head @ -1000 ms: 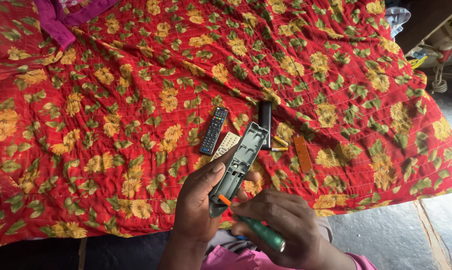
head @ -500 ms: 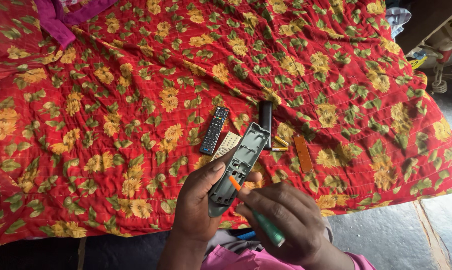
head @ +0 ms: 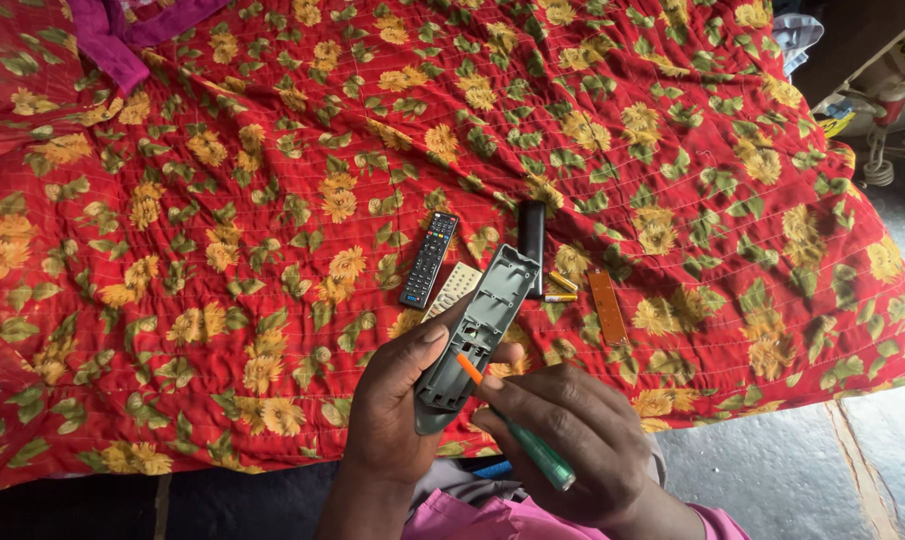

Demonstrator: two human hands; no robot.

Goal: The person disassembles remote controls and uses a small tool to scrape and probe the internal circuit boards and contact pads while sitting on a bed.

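Left hand (head: pixel 397 400) gripping opened grey remote shell (head: pixel 477 335); right hand (head: pixel 572 440) pinching green screwdriver (head: pixel 517 432) against it. Circuit board (head: pixel 606 306), keypad (head: pixel 453 290), batteries (head: pixel 560 288) already out on bed quilt (head: pixel 222 200); reassembly not yet done.

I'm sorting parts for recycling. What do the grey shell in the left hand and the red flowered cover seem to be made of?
The grey shell looks like moulded plastic with a matt finish: thin walls, ribs and square recesses inside it. The red flowered cover looks like quilted cloth, probably cotton, though the fibre is unclear: stitched rows, soft folds, no shine. The left hand grips the shell.
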